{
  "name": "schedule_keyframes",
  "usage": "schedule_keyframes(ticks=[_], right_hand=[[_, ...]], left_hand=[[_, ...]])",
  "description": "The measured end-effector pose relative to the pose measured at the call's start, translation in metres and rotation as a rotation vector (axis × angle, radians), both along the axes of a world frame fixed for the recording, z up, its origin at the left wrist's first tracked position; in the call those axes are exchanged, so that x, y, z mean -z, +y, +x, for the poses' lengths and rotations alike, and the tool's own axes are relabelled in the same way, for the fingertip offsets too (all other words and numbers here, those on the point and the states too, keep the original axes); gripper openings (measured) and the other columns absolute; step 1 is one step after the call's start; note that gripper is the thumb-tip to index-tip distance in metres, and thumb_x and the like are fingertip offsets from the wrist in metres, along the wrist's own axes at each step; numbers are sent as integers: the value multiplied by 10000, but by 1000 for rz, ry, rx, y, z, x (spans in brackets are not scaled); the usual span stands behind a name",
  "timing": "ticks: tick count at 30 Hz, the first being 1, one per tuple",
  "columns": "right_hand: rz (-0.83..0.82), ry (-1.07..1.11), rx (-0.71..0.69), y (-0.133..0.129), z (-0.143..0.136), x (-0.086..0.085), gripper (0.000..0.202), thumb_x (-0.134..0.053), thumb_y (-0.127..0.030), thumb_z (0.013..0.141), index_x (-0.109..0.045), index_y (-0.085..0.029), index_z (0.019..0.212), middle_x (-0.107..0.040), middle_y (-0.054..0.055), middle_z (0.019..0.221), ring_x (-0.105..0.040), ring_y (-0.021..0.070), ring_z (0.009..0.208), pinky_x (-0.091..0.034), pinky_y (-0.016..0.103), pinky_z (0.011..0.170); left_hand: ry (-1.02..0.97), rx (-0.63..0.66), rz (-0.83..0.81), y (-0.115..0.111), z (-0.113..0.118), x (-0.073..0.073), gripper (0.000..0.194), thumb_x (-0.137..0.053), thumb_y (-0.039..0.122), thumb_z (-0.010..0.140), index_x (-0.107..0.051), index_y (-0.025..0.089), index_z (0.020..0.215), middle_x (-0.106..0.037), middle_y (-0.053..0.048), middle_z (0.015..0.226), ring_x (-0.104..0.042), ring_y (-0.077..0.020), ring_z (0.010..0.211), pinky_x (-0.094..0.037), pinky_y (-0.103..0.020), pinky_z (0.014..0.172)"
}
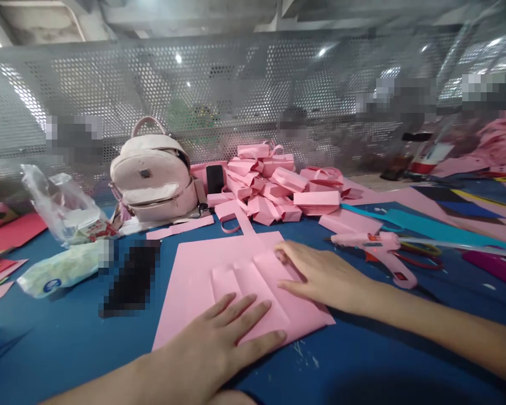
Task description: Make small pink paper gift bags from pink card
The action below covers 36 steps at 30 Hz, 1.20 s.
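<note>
A large pink sheet (pixel 189 281) lies on the blue table, with a smaller creased pink piece (pixel 253 281) on top of it. My left hand (pixel 223 337) rests flat on the lower part of the creased piece, fingers spread. On its upper right side is my right hand (pixel 316 273), thumb apart from the curled fingers, touching the paper and holding nothing that I can see. A narrow pink strip (pixel 245 220) runs from the top edge of the sheet toward a pile of folded pink paper pieces (pixel 274 185).
Behind on the left stand a pale backpack (pixel 152 180), a plastic bag (pixel 67 208) and a tissue pack (pixel 67 267). A pink glue gun (pixel 383 247) lies right, near a teal strip (pixel 438 225). A perforated metal screen (pixel 236 84) closes off the back.
</note>
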State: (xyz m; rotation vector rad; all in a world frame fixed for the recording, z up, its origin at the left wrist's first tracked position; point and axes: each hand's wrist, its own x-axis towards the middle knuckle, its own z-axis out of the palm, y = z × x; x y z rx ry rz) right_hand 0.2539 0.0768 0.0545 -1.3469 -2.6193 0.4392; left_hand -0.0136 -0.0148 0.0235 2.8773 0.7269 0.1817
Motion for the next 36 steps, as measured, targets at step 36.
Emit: schedule_keyframes(ticks=[36], right_hand=[[-315,102,-514,1,-24,5,739,-647,-518,916,-348,-292,1553,-395,50,1580,-398,277,1453,-257,439,1243]], left_hand=[[-84,38,538,45,-14,46,405,-422,249,1077,-481,268,1477,-601,-33,1421,-497,-201,1366,-197,-436,1246]])
